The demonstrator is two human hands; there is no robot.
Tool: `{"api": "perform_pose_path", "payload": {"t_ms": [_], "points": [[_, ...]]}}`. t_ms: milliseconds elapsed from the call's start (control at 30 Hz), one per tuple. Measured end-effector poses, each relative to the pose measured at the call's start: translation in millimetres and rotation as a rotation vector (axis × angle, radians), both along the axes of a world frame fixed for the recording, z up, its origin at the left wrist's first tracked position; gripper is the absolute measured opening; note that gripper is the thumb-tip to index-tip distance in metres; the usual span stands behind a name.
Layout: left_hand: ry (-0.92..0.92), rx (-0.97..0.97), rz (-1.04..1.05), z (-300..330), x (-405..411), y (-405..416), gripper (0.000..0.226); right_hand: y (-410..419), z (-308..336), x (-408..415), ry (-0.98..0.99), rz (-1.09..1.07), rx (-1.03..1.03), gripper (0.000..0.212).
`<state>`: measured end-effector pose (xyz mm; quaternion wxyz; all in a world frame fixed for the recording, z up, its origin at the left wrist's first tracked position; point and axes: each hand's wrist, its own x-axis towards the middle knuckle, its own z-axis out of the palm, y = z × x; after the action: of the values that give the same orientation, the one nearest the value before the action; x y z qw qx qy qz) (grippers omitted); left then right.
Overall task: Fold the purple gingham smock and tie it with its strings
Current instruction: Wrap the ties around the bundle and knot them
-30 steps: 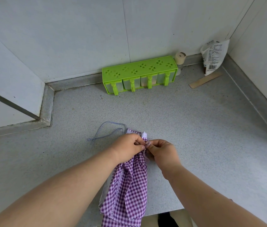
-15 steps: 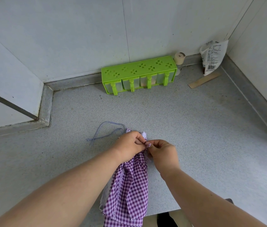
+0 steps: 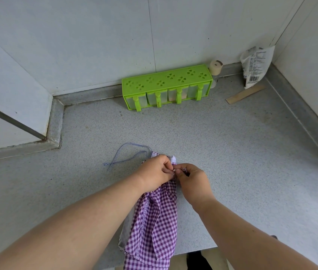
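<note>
step in hand, as judged: the tying stage. the purple gingham smock [image 3: 154,227] is already gathered into a narrow, long bundle lying on the grey speckled countertop [image 3: 232,152], its near end hanging over the counter's front edge, its far end under the hands. folding looks roughly done, though the bundle is loose and rumpled, not flat.

left hand [image 3: 154,173]: fingers curled, thumb and fingertips pinched together at the bundle's top end, pressing on the fabric there. right hand [image 3: 192,179]: fingers curled in, thumb and forefinger pinching something thin right where the two hands meet. it appears to be a string end, but it is too small to tell for certain. both grips closed tight, fingertips of the two hands touching or nearly so.

a second string, the blue string loop [image 3: 129,155], lies slack on the counter to the left of the hands, coming out of the smock's top edge, untouched.

next move calls for, by judgement: keeping tension on the pinched end while bringing the slack string round the bundle, then crossing and knotting. risk: the loose bundle may spread open if the left hand lifts off.

elsewhere: green spice rack [image 3: 167,86] against the back wall, a small jar [image 3: 215,72] beside it, a white packet [image 3: 254,66] in the corner, a wooden stick [image 3: 245,94] near it.
</note>
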<state>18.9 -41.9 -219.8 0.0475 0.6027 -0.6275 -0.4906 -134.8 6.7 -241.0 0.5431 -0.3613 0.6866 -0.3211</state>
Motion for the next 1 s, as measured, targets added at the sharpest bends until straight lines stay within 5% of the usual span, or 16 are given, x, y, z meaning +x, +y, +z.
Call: {"api": "perform_pose_path", "payload": {"t_ms": [267,633,833,1000], "points": [[-0.101,-0.041,-0.049,0,-5,-5,0.020,1,4,-15,0.298,0.368,-0.101,0.014],[-0.280,-0.233,-0.309,16,-16,10,0.016,-4,0,-6,0.525,0.336,-0.093,0.012],[-0.187,-0.048,-0.167,13,-12,-1,0.024,6,-10,-7,0.550,0.321,-0.243,0.006],[-0.250,-0.006,-0.301,18,-12,-6,0.026,11,-14,-13,0.597,0.377,-0.371,0.003]]}}
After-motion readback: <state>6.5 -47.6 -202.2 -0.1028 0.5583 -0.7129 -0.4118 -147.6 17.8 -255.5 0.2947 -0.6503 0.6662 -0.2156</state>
